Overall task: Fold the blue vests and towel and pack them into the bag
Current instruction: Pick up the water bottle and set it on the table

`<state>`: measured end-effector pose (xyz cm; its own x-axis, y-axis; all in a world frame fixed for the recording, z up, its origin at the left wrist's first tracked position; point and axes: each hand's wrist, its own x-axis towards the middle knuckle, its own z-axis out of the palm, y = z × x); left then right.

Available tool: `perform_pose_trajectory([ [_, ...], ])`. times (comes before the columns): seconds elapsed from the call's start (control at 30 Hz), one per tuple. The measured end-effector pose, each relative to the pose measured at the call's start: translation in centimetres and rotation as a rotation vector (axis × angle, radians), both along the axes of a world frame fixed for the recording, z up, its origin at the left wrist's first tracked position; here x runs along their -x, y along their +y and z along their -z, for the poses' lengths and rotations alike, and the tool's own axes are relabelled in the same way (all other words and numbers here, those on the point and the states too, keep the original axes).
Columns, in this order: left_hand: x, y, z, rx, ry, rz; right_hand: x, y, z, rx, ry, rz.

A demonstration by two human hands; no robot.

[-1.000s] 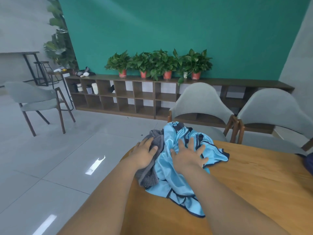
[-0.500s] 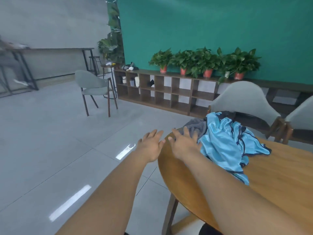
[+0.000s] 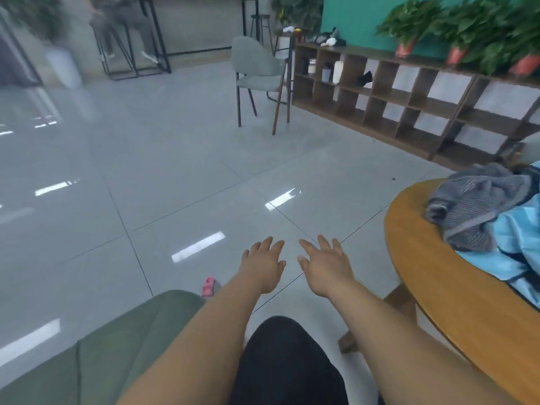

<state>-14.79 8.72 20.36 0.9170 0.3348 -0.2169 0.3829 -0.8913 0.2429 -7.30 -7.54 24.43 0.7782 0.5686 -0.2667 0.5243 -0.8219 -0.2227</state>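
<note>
Grey tiled floor fills most of the view. Round worktop at right edge carries crumpled blue vests, with the grey towel heaped against their left side. Left hand and right hand hover over the floor, fingers spread wide, holding nothing. Both cloths lie well apart, to their right.

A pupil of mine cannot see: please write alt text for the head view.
The left hand and right hand stretch out open and empty above the grey floor, beside a round wooden table where a grey towel and blue vests lie crumpled.
</note>
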Motion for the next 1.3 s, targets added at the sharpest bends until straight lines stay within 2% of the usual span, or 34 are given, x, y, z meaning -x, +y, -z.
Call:
perform_pose_trajectory([
  [0.27,4.2,5.9,7.6,-0.026,0.218,-0.137,1.4,6.7,7.9,0.070,0.169,-0.150],
  [0.63,3.2,12.8,19.4,-0.065,0.394,-0.270,1.0,14.2,19.5,0.203,0.394,-0.227],
  [0.8,1.1,15.2,23.5,-0.050,0.368,-0.485,-0.3,15.9,22.8,0.203,0.450,-0.219],
  [1.03,-1.5,17.8,28.1,0.116,0.451,-0.771,-1.0,14.8,26.2,0.139,0.535,-0.137],
  [1.3,-1.9,18.0,28.1,0.057,0.513,-0.581,-1.1,12.7,26.6,0.141,0.575,-0.088],
])
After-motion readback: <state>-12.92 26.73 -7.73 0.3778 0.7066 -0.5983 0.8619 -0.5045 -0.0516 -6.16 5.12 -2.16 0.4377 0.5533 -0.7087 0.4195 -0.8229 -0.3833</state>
